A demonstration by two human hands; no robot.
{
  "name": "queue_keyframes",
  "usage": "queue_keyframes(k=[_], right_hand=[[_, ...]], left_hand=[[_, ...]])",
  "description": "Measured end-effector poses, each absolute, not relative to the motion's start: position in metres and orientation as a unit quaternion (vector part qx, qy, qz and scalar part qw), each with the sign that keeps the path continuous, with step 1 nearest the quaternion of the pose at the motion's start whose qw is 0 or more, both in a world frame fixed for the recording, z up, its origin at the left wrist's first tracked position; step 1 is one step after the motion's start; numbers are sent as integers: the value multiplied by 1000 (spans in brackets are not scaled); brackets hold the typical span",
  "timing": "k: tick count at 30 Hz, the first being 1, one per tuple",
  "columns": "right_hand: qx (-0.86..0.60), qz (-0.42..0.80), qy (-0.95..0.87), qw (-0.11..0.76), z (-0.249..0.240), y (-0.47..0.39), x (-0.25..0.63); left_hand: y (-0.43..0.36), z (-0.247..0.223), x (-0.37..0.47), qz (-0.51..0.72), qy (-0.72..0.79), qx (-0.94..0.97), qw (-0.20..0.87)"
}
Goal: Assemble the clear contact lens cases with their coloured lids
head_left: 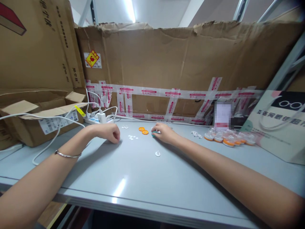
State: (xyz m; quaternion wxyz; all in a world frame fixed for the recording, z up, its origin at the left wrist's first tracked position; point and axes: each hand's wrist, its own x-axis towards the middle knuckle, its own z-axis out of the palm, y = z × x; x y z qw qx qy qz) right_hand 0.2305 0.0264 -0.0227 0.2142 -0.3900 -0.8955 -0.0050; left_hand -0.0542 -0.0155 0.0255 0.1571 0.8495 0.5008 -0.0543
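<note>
My right hand (164,133) is closed at the middle back of the table, its fingertips around a small teal piece (153,135) that they partly cover. Two orange rings (145,132) lie just left of it, one overlapping the other. My left hand (111,133) hovers low over the table, fingers curled down; whatever they may hold is hidden. Beside it are several small white discs (132,137), with small white parts (125,127) behind them. Nearer to me, a white disc with an upright stem (157,153) stands alone. Clear plastic pieces (162,122) sit partly behind my right hand.
At right are clear domed pieces with orange bases (228,141), small white parts (196,134), a phone-like screen (222,116) and a paper bag (276,127). A power strip (92,120), white cables (58,132) and an open carton (45,117) occupy the left. A large taped carton (154,63) walls the back.
</note>
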Motion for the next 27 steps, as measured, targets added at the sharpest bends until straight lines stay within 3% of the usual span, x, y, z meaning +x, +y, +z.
queue_keyframes(k=[11,15,20,27], right_hand=[[-362,-27,-911,197,-24,37,195],[-361,-20,-905,224,-14,17,207],[-283,34,-898,335,-2,-34,241],[-242,-23,-919,309,-24,-72,270]], left_hand=[[-17,26,-54,-48,485,862,139],[-18,28,-56,-26,487,863,130],[-19,29,-56,-14,482,868,120],[-20,28,-54,-10,485,866,123]])
